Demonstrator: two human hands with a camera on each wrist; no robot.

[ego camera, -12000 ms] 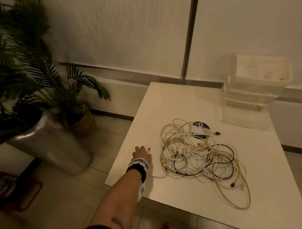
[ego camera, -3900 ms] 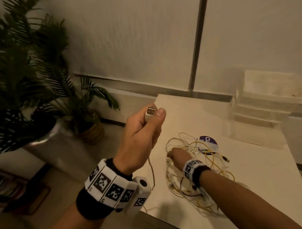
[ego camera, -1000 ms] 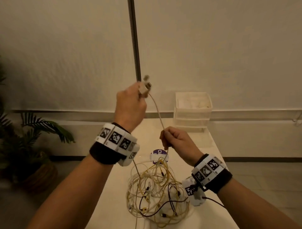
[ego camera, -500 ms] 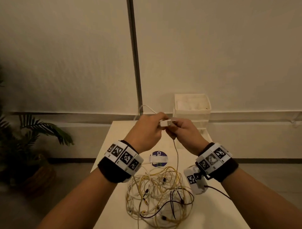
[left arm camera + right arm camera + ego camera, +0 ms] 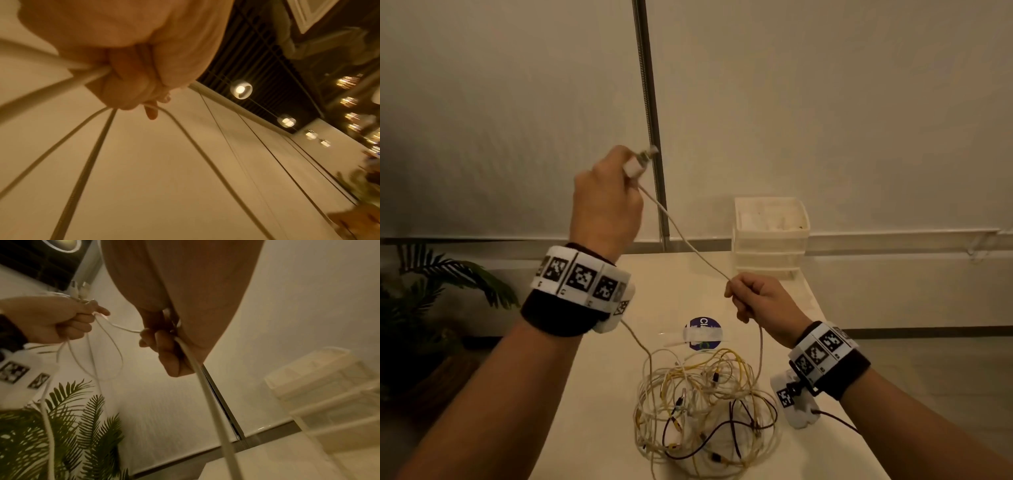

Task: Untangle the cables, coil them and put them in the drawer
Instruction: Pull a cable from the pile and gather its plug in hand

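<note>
A tangle of white, yellow and black cables [image 5: 705,407] lies on the white table [image 5: 592,377] below my hands. My left hand [image 5: 606,202] is raised high and grips the white cable [image 5: 681,236] at its USB plug [image 5: 640,161], with loops of it gathered in the fist [image 5: 51,321]. My right hand [image 5: 760,298], lower and to the right, pinches the same cable, which runs taut between the hands and drops from the right hand [image 5: 164,344] into the tangle. The white drawer unit [image 5: 770,236] stands at the table's far right.
A round purple sticker with white tape [image 5: 703,334] lies beyond the tangle. A potted palm [image 5: 424,308] stands on the floor to the left. A metal pole [image 5: 650,120] runs up the wall behind the table.
My hands were together at the plug half a second ago. The left hand has since lifted up and left with the plug, and the right has dropped, stretching the cable between them.
</note>
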